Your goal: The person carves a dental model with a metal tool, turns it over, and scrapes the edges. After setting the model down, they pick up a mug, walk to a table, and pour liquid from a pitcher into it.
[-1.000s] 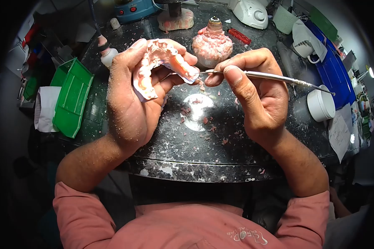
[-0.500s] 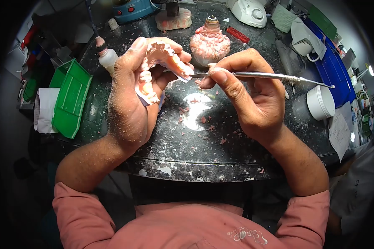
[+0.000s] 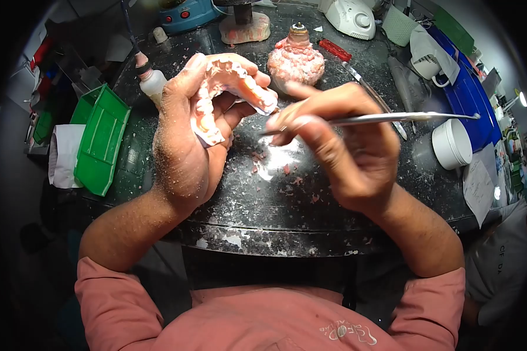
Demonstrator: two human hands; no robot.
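A horseshoe-shaped dental model [image 3: 207, 124], whitish with pinkish-orange parts, is held in my left hand [image 3: 184, 140], thumb on one side and fingers behind it. My right hand [image 3: 348, 146], partly blurred, grips a thin metal carving tool [image 3: 386, 117] between thumb and fingers. The tool's left tip is just below and right of the model's right end, apart from it; its other end points right. Pink and pale scraps [image 3: 286, 169] lie on the dark table below the hands.
A pink-coated burner [image 3: 295, 64], red-handled tool [image 3: 335, 50] and metal knife [image 3: 366, 88] lie beyond my right hand. A green bin [image 3: 102, 140] and dropper bottle [image 3: 153, 82] stand left. A white tub [image 3: 452, 144] is right. Part of another person [image 3: 500, 263] shows lower right.
My right hand has moved the tool's tip down and away from the model, uncovering the knife behind. The model has turned slightly in my left hand.
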